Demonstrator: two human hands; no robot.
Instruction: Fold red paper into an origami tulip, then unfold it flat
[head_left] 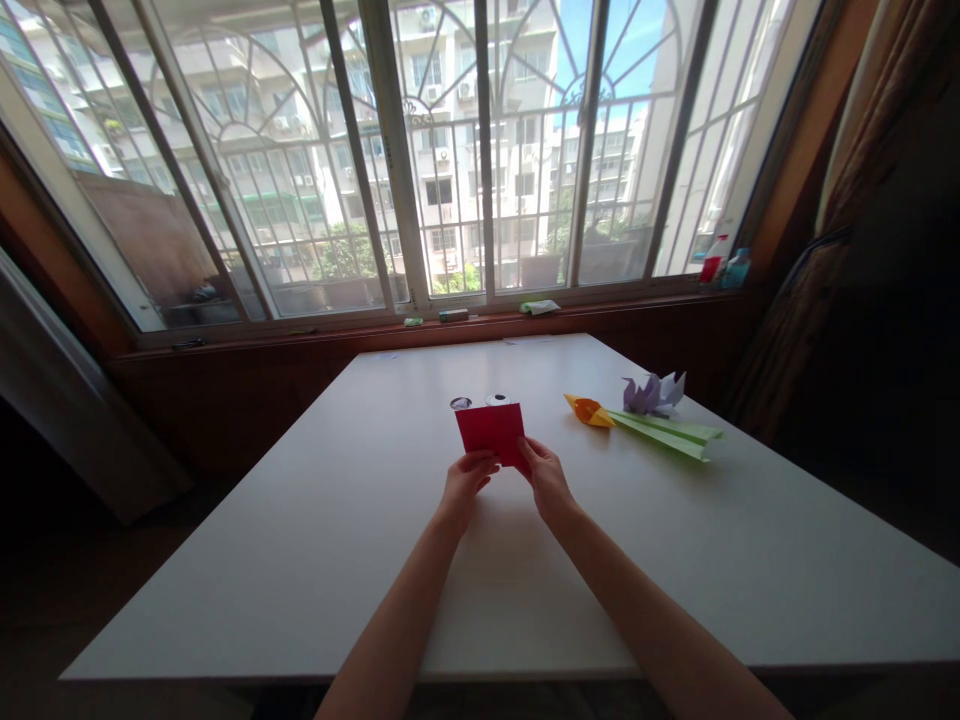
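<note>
Two hands work over one white table [300,560], and between them they hold one piece of red paper [489,430]. The red paper is raised above the tabletop, roughly midway between the left and right edges, tilted with its broad face toward the person. The left hand [463,488] pinches its lower left part, thumb on the near face and fingers curled beneath. The right hand [550,484] grips the lower right corner, thumb on the near face; its other fingers are mostly hidden, so how far they curl cannot be told.

Toward the table's far edge, just past the red paper's upper edge, are two small round items: a dark-patterned disc [460,403] on the left and a white disc with a dark centre [498,399] on the right, the latter partly covered by the paper.

Nearer the table's right edge, below the far right corner, lie three colours of folded paper: one orange paper boat [591,411], one long green paper piece [675,436] just beside it, and purple folded paper [652,393] beyond the green. Whether the purple is one piece or two cannot be told.
</note>
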